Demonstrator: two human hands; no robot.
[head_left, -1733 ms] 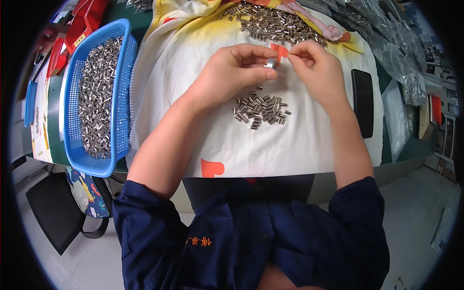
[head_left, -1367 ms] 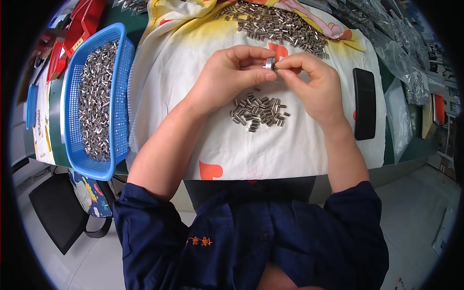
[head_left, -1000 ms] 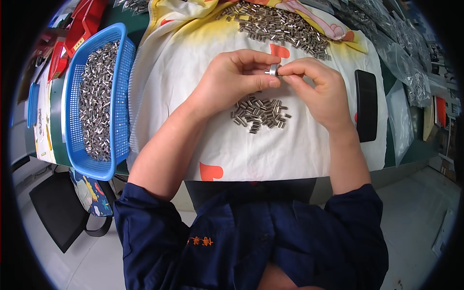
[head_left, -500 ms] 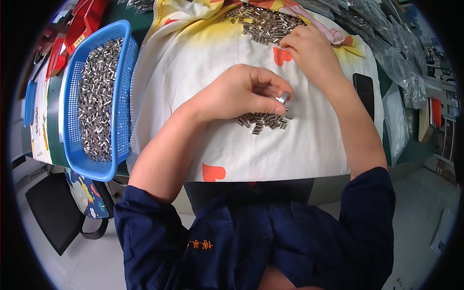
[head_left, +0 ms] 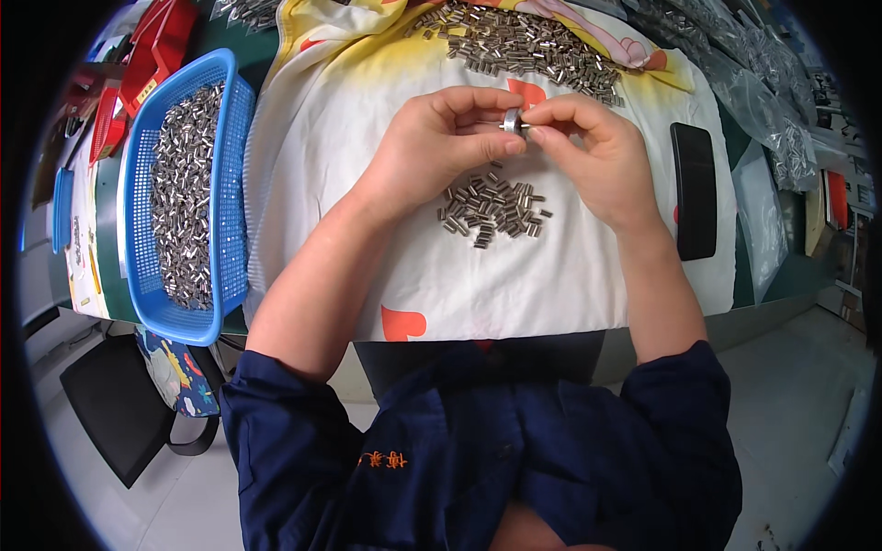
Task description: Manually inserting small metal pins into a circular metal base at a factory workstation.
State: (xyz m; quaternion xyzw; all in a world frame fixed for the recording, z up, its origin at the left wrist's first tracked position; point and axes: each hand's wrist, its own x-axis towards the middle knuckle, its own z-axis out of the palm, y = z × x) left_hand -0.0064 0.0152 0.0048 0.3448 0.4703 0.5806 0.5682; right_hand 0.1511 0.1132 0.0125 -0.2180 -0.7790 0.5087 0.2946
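My left hand (head_left: 423, 151) grips a small silvery metal ring (head_left: 512, 120) between thumb and fingers, above the white patterned cloth (head_left: 542, 294). My right hand (head_left: 606, 156) meets it there, thumb and forefinger pinched on a small metal pin (head_left: 525, 128) against the ring. Whether the pin sits inside the ring is hard to see. Just below the hands lies a small loose heap of short metal pins (head_left: 491, 207). Beyond them, a larger heap of like pins (head_left: 528, 46) spreads over the cloth's far part.
On the left, a blue plastic basket (head_left: 237, 184) holds many short metal pins. Red bins (head_left: 152, 69) stand behind it. A black phone (head_left: 694, 188) lies at the cloth's right, with clear plastic bags (head_left: 781, 119) of metal parts beyond. A black chair (head_left: 115, 404) stands lower left.
My right hand has come back from the far heap toward me, to the ring. The left hand has lifted the ring slightly away from the near heap, uncovering more of those pins.
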